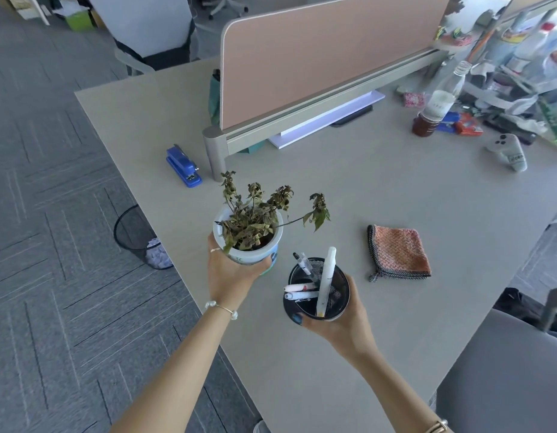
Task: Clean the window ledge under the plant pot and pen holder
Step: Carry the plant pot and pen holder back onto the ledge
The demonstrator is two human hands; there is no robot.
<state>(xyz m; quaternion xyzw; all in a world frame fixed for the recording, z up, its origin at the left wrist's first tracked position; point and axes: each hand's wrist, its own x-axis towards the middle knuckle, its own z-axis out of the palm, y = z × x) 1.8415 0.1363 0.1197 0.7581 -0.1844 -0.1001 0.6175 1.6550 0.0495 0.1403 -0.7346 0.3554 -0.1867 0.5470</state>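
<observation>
My left hand (230,273) grips a white plant pot (253,253) with a wilted, brownish plant, held just above the beige desk (333,189) near its left edge. My right hand (336,326) holds a black mesh pen holder (318,292) with several white pens in it, right of and nearer than the pot. A folded orange knitted cloth (397,253) with a dark border lies flat on the desk to the right of both hands, untouched.
A blue stapler (183,165) lies at the back left by a pink desk divider (318,54). Bottles and clutter (489,89) crowd the far right, with a white controller (508,151) near them. A mesh waste bin (143,239) stands on the carpet at left. A grey chair (505,370) is lower right.
</observation>
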